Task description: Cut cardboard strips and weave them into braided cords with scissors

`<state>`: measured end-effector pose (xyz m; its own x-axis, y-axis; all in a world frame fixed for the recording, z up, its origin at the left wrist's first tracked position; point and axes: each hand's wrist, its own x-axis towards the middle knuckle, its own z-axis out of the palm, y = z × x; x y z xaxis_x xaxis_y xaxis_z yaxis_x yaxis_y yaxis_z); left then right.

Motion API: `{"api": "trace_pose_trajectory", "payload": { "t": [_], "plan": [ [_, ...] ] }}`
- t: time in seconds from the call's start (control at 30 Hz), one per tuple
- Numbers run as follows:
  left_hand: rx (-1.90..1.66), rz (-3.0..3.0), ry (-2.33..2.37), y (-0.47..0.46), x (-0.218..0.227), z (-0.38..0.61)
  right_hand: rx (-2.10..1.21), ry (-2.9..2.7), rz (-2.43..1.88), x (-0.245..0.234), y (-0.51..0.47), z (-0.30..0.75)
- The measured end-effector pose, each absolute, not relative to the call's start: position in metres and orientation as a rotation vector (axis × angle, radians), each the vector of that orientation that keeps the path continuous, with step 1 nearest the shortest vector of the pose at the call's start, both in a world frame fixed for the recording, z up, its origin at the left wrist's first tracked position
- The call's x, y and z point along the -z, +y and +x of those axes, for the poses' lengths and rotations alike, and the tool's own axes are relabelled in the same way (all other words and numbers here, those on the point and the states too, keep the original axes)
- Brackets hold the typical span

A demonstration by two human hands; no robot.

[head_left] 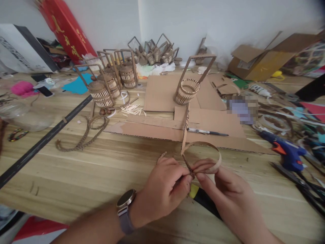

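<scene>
My left hand, with a watch on its wrist, pinches a thin brown cardboard strip between thumb and fingers. Close beside it, my right hand grips the same strip, which curls into a loop above my fingers. The corrugated edge shows on part of the strip, and its pinched joint is mostly covered by my fingertips. Beneath my hands lies a black tool with a yellow end, partly hidden by my right hand. Beyond them, a small round basket with a tall handle stands upright on cardboard.
Flat cardboard sheets carry a pen. Lidded baskets, matchsticks and a coiled strip are at left. On the right lie a blue glue gun, scissors and an open box.
</scene>
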<state>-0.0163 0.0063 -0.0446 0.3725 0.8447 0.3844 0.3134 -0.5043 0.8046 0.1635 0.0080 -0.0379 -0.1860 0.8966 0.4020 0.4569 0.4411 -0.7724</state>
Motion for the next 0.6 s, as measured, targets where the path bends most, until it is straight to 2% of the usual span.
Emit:
{"api": "trace_pose_trajectory", "payload": {
  "t": [0.27,0.47,0.6],
  "plan": [
    [-1.031,1.892,0.999,0.007,0.04,-0.018,-0.731,-1.782,-1.196,0.033,0.012,0.169],
    [-1.11,1.334,1.14,0.017,0.043,-0.022,-0.481,-2.402,-1.33,0.038,0.017,0.182],
    [-1.152,1.174,1.111,0.024,0.045,-0.024,-0.322,-2.681,-1.348,0.05,0.013,0.179]
  ]
}}
